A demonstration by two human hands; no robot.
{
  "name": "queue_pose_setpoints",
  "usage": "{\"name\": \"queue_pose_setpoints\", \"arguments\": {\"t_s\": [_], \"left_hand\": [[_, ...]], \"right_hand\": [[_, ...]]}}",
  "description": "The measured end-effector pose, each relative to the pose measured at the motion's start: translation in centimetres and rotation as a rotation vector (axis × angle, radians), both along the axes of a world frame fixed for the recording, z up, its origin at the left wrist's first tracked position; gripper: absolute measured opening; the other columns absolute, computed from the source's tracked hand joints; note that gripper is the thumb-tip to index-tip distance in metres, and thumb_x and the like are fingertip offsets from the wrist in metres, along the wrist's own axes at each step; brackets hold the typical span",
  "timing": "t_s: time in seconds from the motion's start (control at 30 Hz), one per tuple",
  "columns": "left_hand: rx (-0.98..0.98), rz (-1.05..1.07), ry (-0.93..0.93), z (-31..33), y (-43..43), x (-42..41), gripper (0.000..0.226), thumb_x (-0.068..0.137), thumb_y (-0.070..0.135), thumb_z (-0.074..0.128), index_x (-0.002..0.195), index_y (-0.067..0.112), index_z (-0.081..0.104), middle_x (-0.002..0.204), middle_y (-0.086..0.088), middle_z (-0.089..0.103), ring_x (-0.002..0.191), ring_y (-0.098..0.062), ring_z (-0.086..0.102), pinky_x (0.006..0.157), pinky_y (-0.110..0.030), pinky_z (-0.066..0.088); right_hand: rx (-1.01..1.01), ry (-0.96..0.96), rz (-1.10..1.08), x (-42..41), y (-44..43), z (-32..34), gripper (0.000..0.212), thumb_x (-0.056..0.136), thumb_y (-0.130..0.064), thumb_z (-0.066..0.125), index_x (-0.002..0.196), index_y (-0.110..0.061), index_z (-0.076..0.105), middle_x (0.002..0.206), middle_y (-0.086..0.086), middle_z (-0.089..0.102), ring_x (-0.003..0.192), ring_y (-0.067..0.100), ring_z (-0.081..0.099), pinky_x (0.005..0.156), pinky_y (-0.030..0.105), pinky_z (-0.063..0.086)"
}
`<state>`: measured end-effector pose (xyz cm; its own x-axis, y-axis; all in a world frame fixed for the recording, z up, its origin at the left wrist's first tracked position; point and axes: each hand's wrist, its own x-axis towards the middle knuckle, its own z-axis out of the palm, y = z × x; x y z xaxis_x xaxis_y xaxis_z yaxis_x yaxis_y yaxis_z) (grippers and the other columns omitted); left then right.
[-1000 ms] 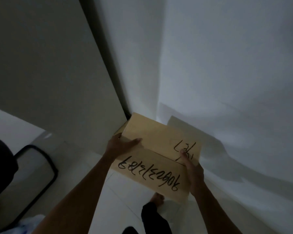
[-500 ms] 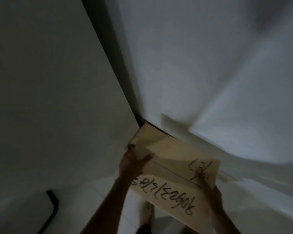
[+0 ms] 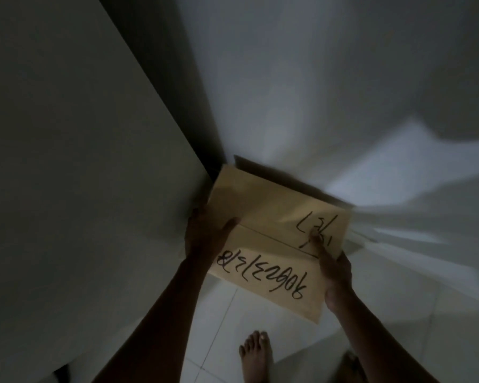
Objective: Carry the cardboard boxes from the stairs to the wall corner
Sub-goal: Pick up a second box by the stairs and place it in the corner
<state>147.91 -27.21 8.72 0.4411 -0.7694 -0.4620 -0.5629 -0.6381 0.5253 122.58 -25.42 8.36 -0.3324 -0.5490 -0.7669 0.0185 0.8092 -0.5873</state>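
A tan cardboard box (image 3: 271, 217) with black handwriting on its closed top flaps is held low in front of me, its far end pushed into the wall corner (image 3: 219, 161). My left hand (image 3: 205, 236) grips the box's left edge, thumb lying on the top flap. My right hand (image 3: 332, 269) grips the right edge, with its thumb pressed on the scribble there. Under its far edge a darker cardboard edge (image 3: 288, 175) shows; I cannot tell whether it is another box.
A grey wall (image 3: 80, 161) rises on the left and a white wall (image 3: 329, 92) on the right. White floor tiles (image 3: 224, 313) lie below. My bare foot (image 3: 256, 355) stands just under the box.
The box has gone forward and down into the corner, both hands still on it. The view tilted down, bringing my foot in and losing the black-framed object at left.
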Motion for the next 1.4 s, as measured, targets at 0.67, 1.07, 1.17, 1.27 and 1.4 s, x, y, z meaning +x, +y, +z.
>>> {"name": "queue_pose_setpoints", "arguments": {"t_s": [0.67,1.07,1.17,1.27,1.4], "left_hand": [[-0.141,-0.578,-0.274,-1.7,-0.9,-0.7,0.090,0.092,0.067,0.019,0.161,0.012,0.002,0.169,-0.014,-0.003,0.156,-0.033,-0.001,0.124,-0.047,0.006],[0.108,-0.652,-0.184,18.2,1.7,-6.5,0.085,0.102,0.040,0.047,0.159,0.010,-0.010,0.168,-0.009,-0.013,0.155,-0.033,-0.008,0.126,-0.049,0.008],[0.065,-0.753,-0.214,26.2,3.4,-9.8,0.080,0.104,0.041,0.040,0.158,0.006,-0.008,0.168,-0.013,-0.012,0.155,-0.031,-0.009,0.125,-0.042,-0.002],[-0.022,-0.893,-0.227,35.4,6.0,-14.8,0.077,0.105,0.045,0.035,0.159,0.005,-0.003,0.168,-0.015,-0.008,0.156,-0.032,-0.005,0.126,-0.043,-0.001],[-0.118,-1.045,-0.199,43.6,9.4,-23.1,0.089,0.095,0.065,0.022,0.160,0.006,0.006,0.169,-0.013,-0.002,0.156,-0.030,-0.002,0.126,-0.043,0.002]], "right_hand": [[-0.058,0.013,-0.021,2.2,-2.8,-2.1,0.109,0.048,-0.091,0.076,0.136,-0.027,0.064,0.120,0.005,0.077,0.107,0.032,0.073,0.095,0.058,0.060],[-0.050,0.410,0.331,-8.2,2.6,19.6,0.092,0.097,-0.056,0.062,0.167,-0.011,0.022,0.168,0.020,0.032,0.154,0.038,0.035,0.122,0.045,0.032],[-0.069,0.509,0.285,-13.4,6.5,27.7,0.095,0.094,-0.065,0.059,0.167,-0.016,0.023,0.170,0.017,0.030,0.157,0.036,0.030,0.126,0.050,0.027],[-0.063,0.639,0.252,-19.0,11.7,36.3,0.094,0.096,-0.068,0.052,0.168,-0.017,0.020,0.172,0.017,0.027,0.160,0.035,0.021,0.130,0.053,0.017],[-0.030,0.722,0.189,-25.7,18.7,43.9,0.095,0.096,-0.074,0.042,0.169,-0.022,0.011,0.175,0.016,0.015,0.164,0.033,0.007,0.131,0.053,0.003]]}}
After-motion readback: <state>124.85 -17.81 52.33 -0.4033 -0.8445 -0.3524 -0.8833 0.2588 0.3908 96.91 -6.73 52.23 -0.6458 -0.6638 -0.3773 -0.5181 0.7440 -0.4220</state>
